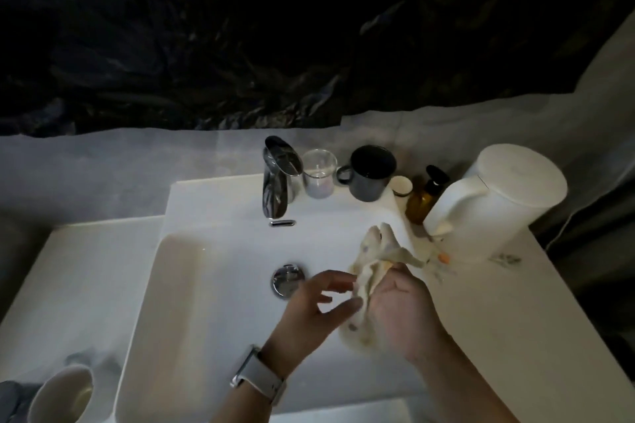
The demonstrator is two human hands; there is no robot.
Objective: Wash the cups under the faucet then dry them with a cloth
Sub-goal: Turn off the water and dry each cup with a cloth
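Right hand (398, 309) gripping cloth (371, 271) over sink (206, 285); left hand (316, 299) hovering beside, fingers loose, holding nothing. Cloth tail possibly dipping into wet basin. Far back: dark mug (369, 173), glass cup (318, 177) crowding faucet (278, 175), risking knock.

- Two hands: the left hand (311, 306) with a watch (257, 376) on its wrist, and the right hand (402, 312)
- One cloth (369, 271)
- Three cups: a clear glass (318, 177), a dark mug (371, 172) and a white cup (62, 395)
- One faucet (278, 175)
- One sink (213, 285), with one drain plug (288, 280)
- One brown pump bottle (424, 197)
- One small round jar (402, 186)
- One white lidded container (498, 203)
- One small orange item (444, 258), too small to tell what it is
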